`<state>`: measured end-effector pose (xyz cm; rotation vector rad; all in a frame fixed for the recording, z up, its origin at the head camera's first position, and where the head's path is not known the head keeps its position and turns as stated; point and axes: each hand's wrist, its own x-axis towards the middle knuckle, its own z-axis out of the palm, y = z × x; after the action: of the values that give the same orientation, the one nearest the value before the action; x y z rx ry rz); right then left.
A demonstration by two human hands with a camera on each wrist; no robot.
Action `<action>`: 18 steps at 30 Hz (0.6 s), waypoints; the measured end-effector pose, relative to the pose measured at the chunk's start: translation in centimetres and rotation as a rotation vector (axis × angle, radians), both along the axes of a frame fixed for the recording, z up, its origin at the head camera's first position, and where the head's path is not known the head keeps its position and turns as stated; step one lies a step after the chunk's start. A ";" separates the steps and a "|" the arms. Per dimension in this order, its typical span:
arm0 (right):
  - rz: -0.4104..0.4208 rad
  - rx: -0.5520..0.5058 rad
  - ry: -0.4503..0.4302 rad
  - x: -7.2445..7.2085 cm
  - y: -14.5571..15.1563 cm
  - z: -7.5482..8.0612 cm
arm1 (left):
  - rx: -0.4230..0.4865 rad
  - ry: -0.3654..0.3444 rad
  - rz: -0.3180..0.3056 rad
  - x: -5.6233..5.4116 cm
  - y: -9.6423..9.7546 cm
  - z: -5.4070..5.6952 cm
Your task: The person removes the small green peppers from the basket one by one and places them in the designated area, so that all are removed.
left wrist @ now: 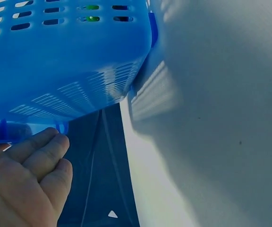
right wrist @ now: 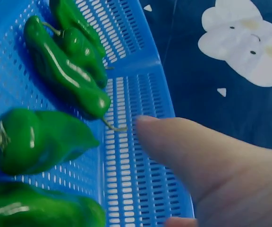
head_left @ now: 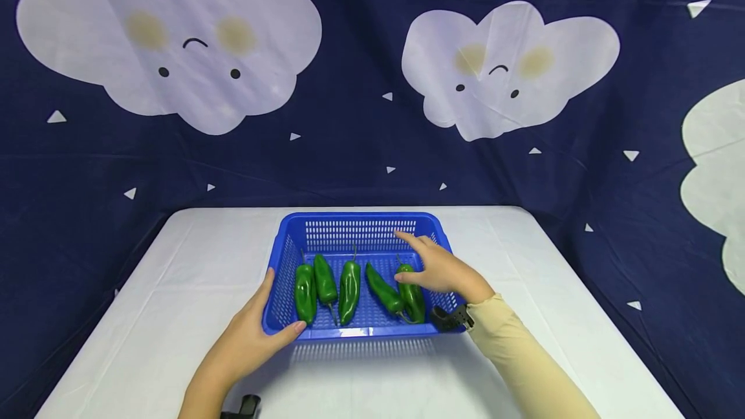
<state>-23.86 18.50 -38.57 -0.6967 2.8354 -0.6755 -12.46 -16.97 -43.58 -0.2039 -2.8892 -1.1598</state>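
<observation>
A blue perforated plastic basket (head_left: 361,333) carries several glossy green peppers (head_left: 349,293) lying roughly side by side. My left hand (head_left: 247,335) holds its near left corner, thumb at the front rim and fingers along the left side; the left wrist view has those fingers (left wrist: 51,153) at the basket's outer edge. Over the right part of the basket, my right hand (head_left: 439,267) spreads its thumb and forefinger above the rightmost pepper (head_left: 414,306), partly covering it. Nothing is held in it. In the right wrist view its thumb (right wrist: 174,137) overlaps the slotted wall (right wrist: 126,156).
The basket is on a white-covered table (head_left: 204,251), with a slotted shadow in front of it. Behind hangs a dark blue cloth (head_left: 349,167) printed with clouds and small triangles. A black wrist mount (head_left: 451,319) is on the right wrist, beside the basket's near right corner.
</observation>
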 end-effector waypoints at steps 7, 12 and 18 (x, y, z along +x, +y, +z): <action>0.007 0.142 -0.115 -0.5 -0.4 0.2 | 0.016 -0.001 0.006 -0.1 -0.1 -0.1; -0.002 0.240 -0.125 -0.6 -1.1 0.3 | 0.032 -0.007 0.009 -0.1 -0.1 -0.2; -0.018 0.291 -0.142 -0.7 -1.9 0.0 | 0.037 -0.001 0.008 -0.2 -0.1 -0.2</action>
<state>-24.59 16.58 -38.59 -0.5508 2.7304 -0.2904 -12.65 -17.02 -43.83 -0.1914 -2.8645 -1.2112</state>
